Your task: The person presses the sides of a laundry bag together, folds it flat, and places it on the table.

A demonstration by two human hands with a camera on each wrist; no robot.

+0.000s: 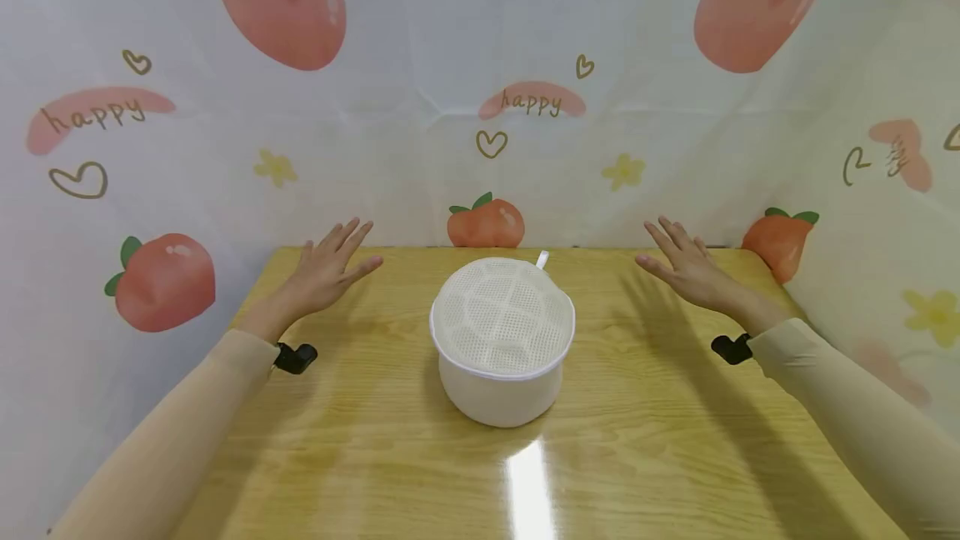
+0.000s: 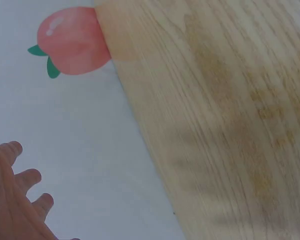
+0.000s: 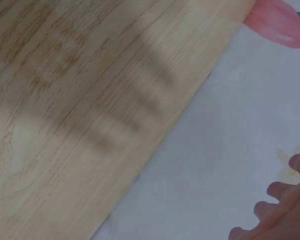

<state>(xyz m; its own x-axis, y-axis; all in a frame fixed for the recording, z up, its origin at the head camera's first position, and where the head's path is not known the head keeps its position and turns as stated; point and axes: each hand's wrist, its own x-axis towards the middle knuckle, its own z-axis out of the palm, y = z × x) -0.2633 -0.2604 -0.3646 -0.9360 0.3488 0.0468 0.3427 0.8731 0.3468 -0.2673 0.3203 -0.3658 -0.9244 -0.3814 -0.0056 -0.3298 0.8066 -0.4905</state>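
Observation:
A round, cream-white mesh laundry bag (image 1: 501, 394) stands upright in the middle of the wooden table, like a short drum. White piping rims its mesh top (image 1: 504, 315), and a small white tab (image 1: 542, 259) sticks up at its back right. To the left of the bag, my left hand (image 1: 322, 273) hovers over the table with fingers spread, holding nothing. My right hand (image 1: 690, 269) is raised on the other side, fingers extended and apart from the bag. Both wrist views catch only part of each hand, the left hand (image 2: 15, 195) and the right hand (image 3: 285, 210).
The wooden table (image 1: 360, 440) has a bright reflection near its front. Behind it and at the sides hangs a white cloth (image 1: 420, 32) printed with fruit, hearts and "happy". A black wrist camera (image 1: 296, 358) sits at my left cuff and another black camera (image 1: 731, 349) at my right.

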